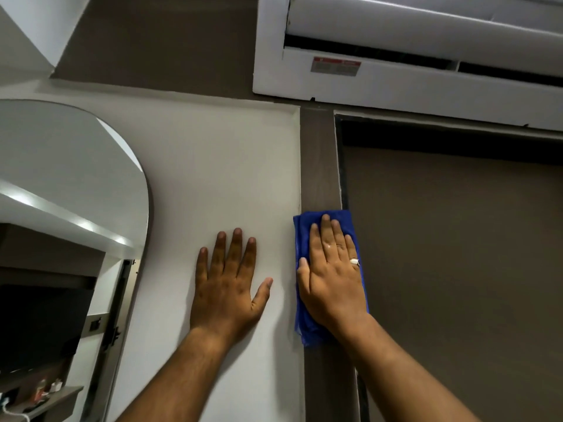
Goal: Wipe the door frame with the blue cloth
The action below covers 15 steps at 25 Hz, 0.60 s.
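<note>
At the far left a mirror (pixel 70 190) hung on the wall (pixel 219 166), its arched right edge well apart from the hands. The left hand (pixel 227 287) lay flat on the wall, near the wall's right edge, fingers (pixel 234 251) spread and fully open, holding nothing; it looked to be bracing the body.

Just right of it ran the frame (pixel 320 166), a brown upright strip between the wall's right edge and the door (pixel 457 254). The cloth (pixel 303 239) was spread flat on the frame, overlapping both of its side edges a little, about midway down the visible part. Its long axis ran up and down, along the frame, with its top edge pointing toward the frame's upper corner. The right hand (pixel 333 278) pressed it there palm-down, fingers straight and close together, pointing up; they pinned the cloth rather than gripped it.

The wiping step seemed to be under way. The bare frame above the cloth, up to the corner under the air conditioner (pixel 396 74), likely needed doing, so the next move would call for sliding the cloth along the frame with steady pressure, keeping it centred on the strip.
</note>
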Tool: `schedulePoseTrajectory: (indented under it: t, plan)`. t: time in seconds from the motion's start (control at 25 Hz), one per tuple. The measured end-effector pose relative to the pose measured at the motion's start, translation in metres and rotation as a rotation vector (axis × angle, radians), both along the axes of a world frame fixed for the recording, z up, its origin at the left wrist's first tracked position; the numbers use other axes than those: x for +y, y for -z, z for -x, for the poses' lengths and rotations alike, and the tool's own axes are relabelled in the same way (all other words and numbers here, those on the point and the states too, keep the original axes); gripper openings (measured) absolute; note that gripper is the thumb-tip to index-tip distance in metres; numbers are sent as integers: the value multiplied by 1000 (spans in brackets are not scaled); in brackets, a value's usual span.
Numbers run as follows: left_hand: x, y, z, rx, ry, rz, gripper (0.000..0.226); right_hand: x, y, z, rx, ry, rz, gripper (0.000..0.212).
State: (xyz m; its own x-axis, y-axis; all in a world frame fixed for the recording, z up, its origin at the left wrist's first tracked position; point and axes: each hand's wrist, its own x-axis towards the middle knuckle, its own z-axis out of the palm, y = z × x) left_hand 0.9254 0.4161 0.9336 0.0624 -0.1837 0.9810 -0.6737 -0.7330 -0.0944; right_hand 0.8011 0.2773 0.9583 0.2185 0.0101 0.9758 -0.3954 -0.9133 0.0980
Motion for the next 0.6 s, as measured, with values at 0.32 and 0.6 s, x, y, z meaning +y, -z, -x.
schedulePoseTrajectory:
  t: [0.32, 0.6]
  plan:
    - [4, -2, -9, -60, -1, -36, 77, -8, -154, -8, -44, -5, -16, 63]
    - [5, -2, -4, -30, -31, -48, 78, -2, -74, -4, 21, -72, 24, 66]
